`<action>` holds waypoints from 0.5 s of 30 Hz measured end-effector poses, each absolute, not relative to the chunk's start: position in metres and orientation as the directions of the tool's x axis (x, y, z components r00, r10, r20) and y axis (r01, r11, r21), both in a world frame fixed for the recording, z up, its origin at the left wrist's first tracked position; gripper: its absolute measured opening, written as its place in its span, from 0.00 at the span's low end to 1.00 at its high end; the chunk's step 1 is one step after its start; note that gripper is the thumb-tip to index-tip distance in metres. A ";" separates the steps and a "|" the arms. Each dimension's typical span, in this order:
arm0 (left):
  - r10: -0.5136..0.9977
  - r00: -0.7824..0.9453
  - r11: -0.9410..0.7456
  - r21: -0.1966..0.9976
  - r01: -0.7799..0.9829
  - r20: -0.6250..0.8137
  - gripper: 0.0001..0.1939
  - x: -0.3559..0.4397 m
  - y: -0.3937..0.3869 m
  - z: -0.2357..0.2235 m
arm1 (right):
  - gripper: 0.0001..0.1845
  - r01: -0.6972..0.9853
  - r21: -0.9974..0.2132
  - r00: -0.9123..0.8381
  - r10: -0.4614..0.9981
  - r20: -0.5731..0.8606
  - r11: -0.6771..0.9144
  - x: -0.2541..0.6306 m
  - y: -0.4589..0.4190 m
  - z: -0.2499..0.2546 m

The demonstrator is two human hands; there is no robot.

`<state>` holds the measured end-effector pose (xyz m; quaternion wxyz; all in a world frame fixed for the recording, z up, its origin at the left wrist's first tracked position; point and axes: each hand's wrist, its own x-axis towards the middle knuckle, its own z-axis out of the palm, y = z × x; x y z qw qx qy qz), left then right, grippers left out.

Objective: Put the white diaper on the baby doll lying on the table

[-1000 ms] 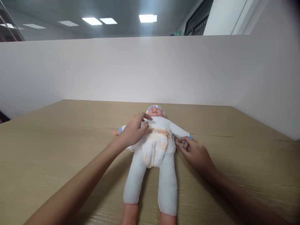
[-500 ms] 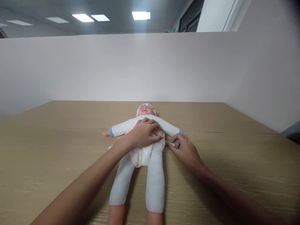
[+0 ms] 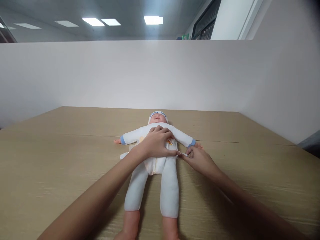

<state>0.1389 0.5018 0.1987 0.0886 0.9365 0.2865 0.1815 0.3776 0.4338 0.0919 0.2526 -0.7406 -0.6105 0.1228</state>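
The baby doll (image 3: 169,180) lies with its head toward the far edge of the surface (image 3: 80,123), the left hand (image 3: 158,143) pressing its diaper (image 3: 155,166), unclenched, while the right hand (image 3: 199,160), grip pinching the white tab (image 3: 184,154), might tear it by overpulling.

The left grip (image 3: 160,143) partly hides the doll's (image 3: 170,181) diaper (image 3: 155,166); feet (image 3: 121,236) are cropped.
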 end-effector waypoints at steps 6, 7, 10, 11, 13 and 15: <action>0.578 0.759 -0.815 0.271 0.513 0.299 0.28 0.139 0.501 0.197 | 0.26 0.620 -0.784 0.160 0.976 0.145 0.015 0.379 0.434 0.087; 0.580 0.758 -0.813 0.274 0.514 0.298 0.28 0.139 0.500 0.197 | 0.26 0.554 -0.831 0.136 0.980 0.149 0.049 0.380 0.434 0.088; 0.593 0.752 -0.803 0.291 0.521 0.290 0.28 0.139 0.500 0.197 | 0.29 0.419 -0.903 0.115 0.980 0.161 0.099 0.387 0.437 0.093; 0.596 0.749 -0.800 0.295 0.523 0.287 0.28 0.139 0.500 0.197 | 0.30 0.382 -0.918 0.115 0.981 0.159 0.104 0.388 0.438 0.094; 0.600 0.749 -0.797 0.296 0.527 0.281 0.29 0.140 0.499 0.197 | 0.31 0.313 -0.943 0.113 0.982 0.150 0.109 0.389 0.440 0.097; 0.602 0.750 -0.795 0.293 0.531 0.274 0.29 0.141 0.498 0.198 | 0.32 0.256 -0.960 0.107 0.983 0.147 0.115 0.387 0.441 0.097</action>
